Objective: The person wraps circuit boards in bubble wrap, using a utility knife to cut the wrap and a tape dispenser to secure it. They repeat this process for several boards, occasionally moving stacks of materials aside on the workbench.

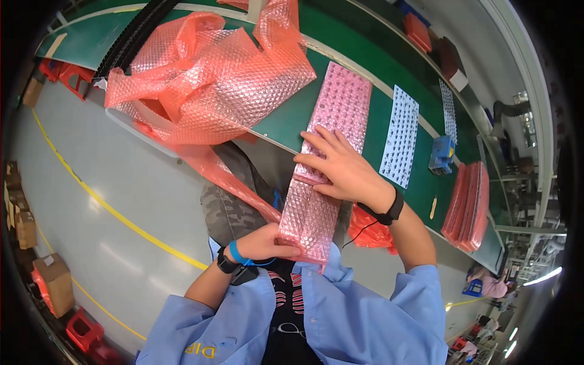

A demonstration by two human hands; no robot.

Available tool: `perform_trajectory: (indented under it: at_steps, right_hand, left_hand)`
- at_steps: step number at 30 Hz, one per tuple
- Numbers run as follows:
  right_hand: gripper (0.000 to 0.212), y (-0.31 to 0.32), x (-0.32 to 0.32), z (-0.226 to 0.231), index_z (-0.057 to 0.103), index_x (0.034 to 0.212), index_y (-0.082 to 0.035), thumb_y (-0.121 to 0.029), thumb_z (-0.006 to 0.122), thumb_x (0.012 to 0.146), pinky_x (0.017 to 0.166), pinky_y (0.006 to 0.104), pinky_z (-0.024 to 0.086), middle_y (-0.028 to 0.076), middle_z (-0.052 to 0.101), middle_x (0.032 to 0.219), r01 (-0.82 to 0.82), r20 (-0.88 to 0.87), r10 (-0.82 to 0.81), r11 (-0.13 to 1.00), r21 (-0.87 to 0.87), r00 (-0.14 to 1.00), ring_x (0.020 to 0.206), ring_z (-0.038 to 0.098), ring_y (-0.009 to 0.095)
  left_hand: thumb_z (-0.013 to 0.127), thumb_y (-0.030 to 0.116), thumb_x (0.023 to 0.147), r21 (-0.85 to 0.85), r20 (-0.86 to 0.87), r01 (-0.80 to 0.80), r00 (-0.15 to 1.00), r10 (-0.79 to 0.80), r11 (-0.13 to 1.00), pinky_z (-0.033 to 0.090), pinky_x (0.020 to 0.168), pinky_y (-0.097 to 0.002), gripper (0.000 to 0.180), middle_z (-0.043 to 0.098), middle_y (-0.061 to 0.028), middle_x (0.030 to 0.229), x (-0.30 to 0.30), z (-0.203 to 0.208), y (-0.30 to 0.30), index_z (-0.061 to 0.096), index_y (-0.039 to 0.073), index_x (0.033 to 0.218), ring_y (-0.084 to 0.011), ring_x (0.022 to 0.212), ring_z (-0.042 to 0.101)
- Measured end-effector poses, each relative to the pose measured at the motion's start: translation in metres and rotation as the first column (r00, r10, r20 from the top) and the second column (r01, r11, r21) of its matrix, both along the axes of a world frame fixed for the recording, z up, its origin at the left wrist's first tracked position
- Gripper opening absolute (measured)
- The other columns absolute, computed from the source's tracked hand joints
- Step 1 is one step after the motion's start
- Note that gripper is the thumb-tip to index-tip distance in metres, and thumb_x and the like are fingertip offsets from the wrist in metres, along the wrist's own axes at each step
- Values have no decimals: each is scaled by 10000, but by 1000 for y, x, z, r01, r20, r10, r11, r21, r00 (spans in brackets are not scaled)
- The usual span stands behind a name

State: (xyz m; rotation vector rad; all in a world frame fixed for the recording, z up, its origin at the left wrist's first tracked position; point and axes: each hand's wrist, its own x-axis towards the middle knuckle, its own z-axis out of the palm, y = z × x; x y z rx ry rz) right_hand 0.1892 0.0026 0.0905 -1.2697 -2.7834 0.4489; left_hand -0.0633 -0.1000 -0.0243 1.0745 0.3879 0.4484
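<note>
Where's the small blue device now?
In the head view's right half, on the green bench, the blue device sits between the nearer white panel and pink wrapped stack.

The bubble-wrapped panel (344,97) extends from the workbench (289,125) over its near edge; the right hand (342,163) rests on top, the left hand (260,244) at the near end. Left of the panel lies loose bubble wrap (234,88); to the right, sequentially: a bare panel (399,135), a box (440,157), wrapped packs (467,207).

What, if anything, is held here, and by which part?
A pink bubble-wrap packet: the left hand holds its near left edge; the right hand rests on top.
</note>
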Motion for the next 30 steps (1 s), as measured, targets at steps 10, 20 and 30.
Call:
perform_trajectory:
  at_steps: [10,20,30]
  right_hand:
    - [645,-1,-6,-3,608,1414,-230,-153,819,810,1222,678,275,170,378,1642,-14,138,14,1000,-2,990,1537,267,516]
    - [628,12,-5,-2,597,1427,-227,-165,810,839,1203,695,298,162,370,1649,20,132,-21,1000,9,991,1538,266,520]
    - [636,56,15,21,553,1490,-106,-239,781,911,1217,482,367,174,487,1574,80,-284,-132,979,-187,950,1470,443,408]
  left_hand:
    - [592,227,1095,-92,-70,213,973,-220,973,519,675,-257,221,640,9,862,-45,-3,-10,655,25,1162,-77,746,613]
    - [582,314,1098,-132,-168,272,941,-292,953,529,555,-240,275,651,6,874,-33,23,0,645,74,1217,-65,674,627]
    - [617,204,1084,-160,-87,280,951,-296,947,531,718,-229,290,680,5,1039,-42,7,-3,618,54,1332,-42,877,620]
